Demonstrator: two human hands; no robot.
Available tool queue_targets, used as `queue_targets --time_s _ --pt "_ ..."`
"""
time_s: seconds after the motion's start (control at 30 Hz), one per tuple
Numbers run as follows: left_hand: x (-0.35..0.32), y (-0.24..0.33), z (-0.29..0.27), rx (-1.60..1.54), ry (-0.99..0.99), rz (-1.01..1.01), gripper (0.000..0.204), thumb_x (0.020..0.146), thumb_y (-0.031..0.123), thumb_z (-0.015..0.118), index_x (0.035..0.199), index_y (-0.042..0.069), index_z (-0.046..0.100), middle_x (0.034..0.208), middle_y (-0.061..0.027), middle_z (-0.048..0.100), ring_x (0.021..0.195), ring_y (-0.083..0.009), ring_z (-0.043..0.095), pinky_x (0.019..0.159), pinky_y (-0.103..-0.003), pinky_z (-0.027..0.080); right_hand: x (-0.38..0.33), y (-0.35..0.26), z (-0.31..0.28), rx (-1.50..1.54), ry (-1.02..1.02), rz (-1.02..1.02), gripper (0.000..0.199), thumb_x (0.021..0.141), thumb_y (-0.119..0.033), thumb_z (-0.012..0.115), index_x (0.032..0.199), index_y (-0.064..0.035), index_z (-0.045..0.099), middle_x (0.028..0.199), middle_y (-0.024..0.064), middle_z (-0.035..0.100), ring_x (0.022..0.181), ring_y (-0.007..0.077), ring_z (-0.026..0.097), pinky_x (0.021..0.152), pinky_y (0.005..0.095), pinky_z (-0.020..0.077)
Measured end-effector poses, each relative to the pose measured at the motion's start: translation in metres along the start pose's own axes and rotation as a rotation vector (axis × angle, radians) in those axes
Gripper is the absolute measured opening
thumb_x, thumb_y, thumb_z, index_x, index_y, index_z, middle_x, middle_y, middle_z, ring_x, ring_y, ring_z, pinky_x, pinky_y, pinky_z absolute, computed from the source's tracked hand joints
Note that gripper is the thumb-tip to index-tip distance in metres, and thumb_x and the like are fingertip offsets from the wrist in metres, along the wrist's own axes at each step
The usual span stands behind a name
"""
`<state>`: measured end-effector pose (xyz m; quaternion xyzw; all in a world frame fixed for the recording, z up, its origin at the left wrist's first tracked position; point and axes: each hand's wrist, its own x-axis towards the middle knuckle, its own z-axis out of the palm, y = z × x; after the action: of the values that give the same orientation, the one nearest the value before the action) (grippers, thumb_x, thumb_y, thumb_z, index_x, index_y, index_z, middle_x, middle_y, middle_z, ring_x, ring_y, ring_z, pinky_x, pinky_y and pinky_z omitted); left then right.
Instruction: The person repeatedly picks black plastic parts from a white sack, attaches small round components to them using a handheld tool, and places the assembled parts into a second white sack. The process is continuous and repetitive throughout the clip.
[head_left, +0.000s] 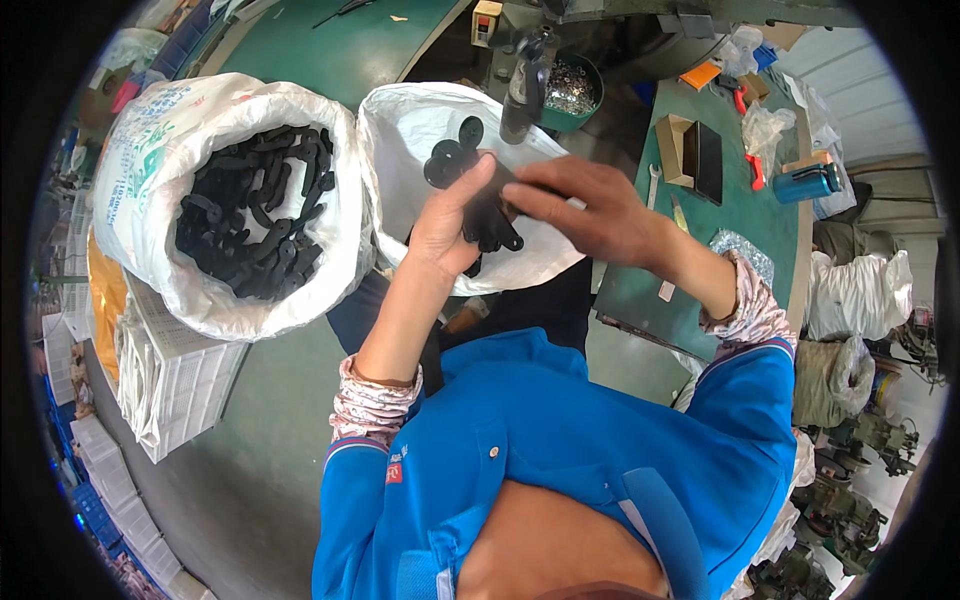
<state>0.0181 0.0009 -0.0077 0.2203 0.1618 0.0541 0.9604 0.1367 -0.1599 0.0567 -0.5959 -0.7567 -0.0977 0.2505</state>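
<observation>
My left hand (447, 220) is closed around a bunch of flat black parts (452, 158) with rounded ends, thumb over the top. More ends of these parts poke out below the fingers. My right hand (600, 205) reaches across from the right, its fingers stretched out and touching the bunch; its thumb is partly hidden. Both hands are above a white woven sack (400, 120) with its mouth wide open. To the left, a second white sack (345, 215) with a rolled rim holds many similar black parts (265, 235).
A dark machine post (522, 105) rises just behind the hands, beside a green bin (590, 115) of small metal pieces. The green bench (640, 285) at right carries a wrench (653, 185), a phone (708, 160) and a blue flask (808, 183). White crates (195, 375) stand lower left.
</observation>
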Motion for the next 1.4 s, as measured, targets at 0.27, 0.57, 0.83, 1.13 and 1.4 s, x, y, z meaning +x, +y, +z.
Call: queue_targets --time_s 0.27,0.57,0.83,1.13,1.4 --pt "-0.009 0.007 0.006 0.065 -0.047 0.087 0.04 0.09 0.017 0.061 0.126 0.006 0.047 0.103 -0.0121 0.061 0.088 -0.0169 0.061 0.074 -0.034 0.054 0.035 0.04 -0.033 0.812 0.428 0.834 0.033 0.093 -0.014 0.057 0.122 0.0009 0.057 0.094 0.0117 0.068 0.068 0.0099 0.063 0.056 0.0215 0.0454" --pt "-0.017 0.009 0.013 0.233 -0.174 0.104 0.057 0.088 0.013 0.064 0.138 0.006 0.038 0.114 -0.0168 0.058 0.093 -0.0225 0.063 0.074 -0.039 0.059 0.061 0.086 -0.033 0.966 0.213 0.979 0.036 0.095 -0.015 0.053 0.127 0.0013 0.053 0.095 0.0154 0.066 0.058 0.0075 0.056 0.042 0.0193 0.0418" --pt "-0.015 0.007 0.008 0.369 -0.209 0.036 0.057 0.088 0.014 0.065 0.137 0.004 0.037 0.114 -0.0167 0.058 0.093 -0.0234 0.064 0.068 -0.034 0.057 0.02 0.014 0.016 0.955 0.115 0.994 0.034 0.094 -0.035 0.057 0.111 -0.0064 0.059 0.096 0.0034 0.064 0.081 0.0108 0.059 0.069 0.0264 0.0478" --pt "-0.015 -0.002 0.006 0.327 -0.188 0.147 0.073 0.083 0.0 0.066 0.143 0.001 0.024 0.119 -0.0211 0.055 0.098 -0.0306 0.064 0.082 -0.038 0.055 0.01 0.028 0.013 0.522 0.175 0.844 0.035 0.099 -0.028 0.047 0.115 0.0005 0.06 0.082 0.0019 0.06 0.072 0.0073 0.052 0.062 0.0231 0.0426" --pt "-0.012 -0.004 0.008 0.49 -0.155 0.242 0.075 0.083 -0.002 0.065 0.143 -0.001 0.021 0.106 -0.0181 0.061 0.09 -0.027 0.066 0.08 -0.036 0.055 0.008 0.008 0.02 0.659 0.066 0.827 0.029 0.095 -0.02 0.054 0.113 0.0024 0.06 0.09 0.0114 0.067 0.082 0.0172 0.063 0.069 0.0294 0.0489"
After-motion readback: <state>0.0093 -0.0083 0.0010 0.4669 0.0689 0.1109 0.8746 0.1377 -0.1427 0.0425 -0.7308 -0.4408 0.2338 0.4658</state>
